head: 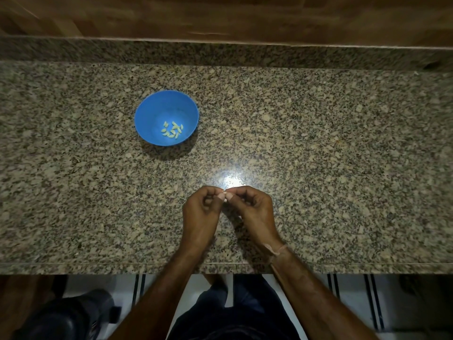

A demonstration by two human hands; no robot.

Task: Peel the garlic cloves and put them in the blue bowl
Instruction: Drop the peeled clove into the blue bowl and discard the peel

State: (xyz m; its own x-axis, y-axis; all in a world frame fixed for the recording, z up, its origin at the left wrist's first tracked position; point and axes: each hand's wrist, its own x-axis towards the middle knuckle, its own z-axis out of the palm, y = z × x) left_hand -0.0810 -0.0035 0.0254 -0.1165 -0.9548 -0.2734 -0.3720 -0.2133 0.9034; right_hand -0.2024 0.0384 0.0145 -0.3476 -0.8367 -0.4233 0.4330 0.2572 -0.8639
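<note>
A blue bowl (pixel 152 114) stands on the granite counter, left of centre, with several pale peeled garlic cloves (pixel 172 130) lying in its bottom. Closer to me, near the counter's front edge, my left hand (pixel 199 212) and my right hand (pixel 253 209) meet fingertip to fingertip. Both pinch one small garlic clove (pixel 224 193) between thumbs and forefingers; only a sliver of it shows. The other fingers of both hands are curled in. The hands are well apart from the bowl, below and to the right of it.
The speckled granite counter (pixel 318 155) runs the full width, with a raised granite lip and wood panelling (pixel 220 18) at the back. A bright light glare (pixel 231 181) sits just beyond my hands. Below the front edge are my legs and a tiled floor.
</note>
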